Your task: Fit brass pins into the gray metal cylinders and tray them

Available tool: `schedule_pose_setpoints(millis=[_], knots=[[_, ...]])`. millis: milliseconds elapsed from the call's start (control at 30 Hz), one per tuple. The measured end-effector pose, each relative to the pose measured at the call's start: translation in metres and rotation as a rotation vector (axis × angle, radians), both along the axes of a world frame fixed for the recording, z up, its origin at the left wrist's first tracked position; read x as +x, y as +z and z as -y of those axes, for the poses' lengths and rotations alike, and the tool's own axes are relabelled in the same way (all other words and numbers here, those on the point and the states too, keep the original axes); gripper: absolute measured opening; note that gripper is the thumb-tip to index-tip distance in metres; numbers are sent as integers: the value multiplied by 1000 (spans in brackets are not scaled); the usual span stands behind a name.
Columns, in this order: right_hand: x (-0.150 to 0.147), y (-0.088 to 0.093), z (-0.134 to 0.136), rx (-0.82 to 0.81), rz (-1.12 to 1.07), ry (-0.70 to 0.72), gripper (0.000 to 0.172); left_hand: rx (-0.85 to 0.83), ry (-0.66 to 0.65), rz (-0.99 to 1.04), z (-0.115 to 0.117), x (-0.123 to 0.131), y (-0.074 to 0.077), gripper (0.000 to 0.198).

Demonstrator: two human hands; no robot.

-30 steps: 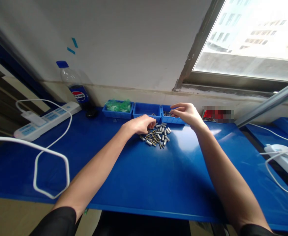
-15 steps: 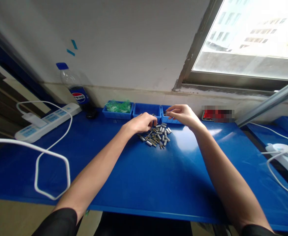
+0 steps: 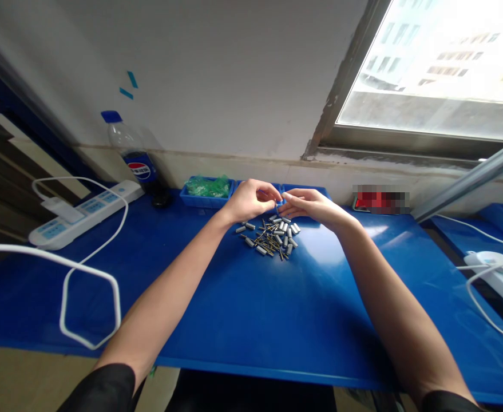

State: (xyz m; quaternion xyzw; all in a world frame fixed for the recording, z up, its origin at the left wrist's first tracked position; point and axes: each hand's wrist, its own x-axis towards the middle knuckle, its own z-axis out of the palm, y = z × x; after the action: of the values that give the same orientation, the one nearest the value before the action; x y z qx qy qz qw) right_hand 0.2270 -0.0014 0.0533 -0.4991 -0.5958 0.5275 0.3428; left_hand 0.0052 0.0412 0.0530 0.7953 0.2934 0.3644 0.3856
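Note:
My left hand is over the far side of a small pile, thumb and forefinger curled into a pinch. From the right, my right hand meets it, fingers pressed together and their tips nearly touching the left ones. Something tiny shows between the fingertips, too small to name. Beneath the hands lie loose grey metal cylinders mixed with thin brass-coloured pins. Behind them stand a middle blue bin and a right blue bin, both largely hidden by my hands.
A left blue bin holds green plastic bags. A cola bottle and a white power strip stand at left, with a white cable looping forward. A red packet lies by the wall at right.
My right hand has left the right bin and moved left and slightly down. My left hand has risen from the pile and shifted right, so the fingertips now meet.

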Motion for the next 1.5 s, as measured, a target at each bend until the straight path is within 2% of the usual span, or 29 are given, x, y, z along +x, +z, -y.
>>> schedule_pose_setpoints(millis=[167, 333, 500, 600, 700, 867, 1233, 1500], knots=[[1, -3, 0, -70, -183, 37, 43, -64, 48, 49, 0, -1, 3, 21], [3, -7, -4, -22, -222, -80, 32, -88, 40, -16, -3, -3, -2, 23], [8, -4, -8, 123, -120, -246, 28, 25, 55, -323, -3, -2, -12, 20], [17, -3, -10, 243, 21, -388, 28, 90, -8, -503, 0, 0, -18, 24], [23, -4, -12, 299, 126, -450, 31, 146, -63, -636, 4, 3, -22, 27], [18, -4, -11, 294, 125, -406, 32, 143, -60, -741, 9, 6, -24, 31], [5, 0, -5, 243, 152, -301, 21, 84, -81, -655, 7, 4, -27, 42], [5, -7, -8, 237, 154, -264, 25, 92, -55, -666, 9, 4, -24, 45]])
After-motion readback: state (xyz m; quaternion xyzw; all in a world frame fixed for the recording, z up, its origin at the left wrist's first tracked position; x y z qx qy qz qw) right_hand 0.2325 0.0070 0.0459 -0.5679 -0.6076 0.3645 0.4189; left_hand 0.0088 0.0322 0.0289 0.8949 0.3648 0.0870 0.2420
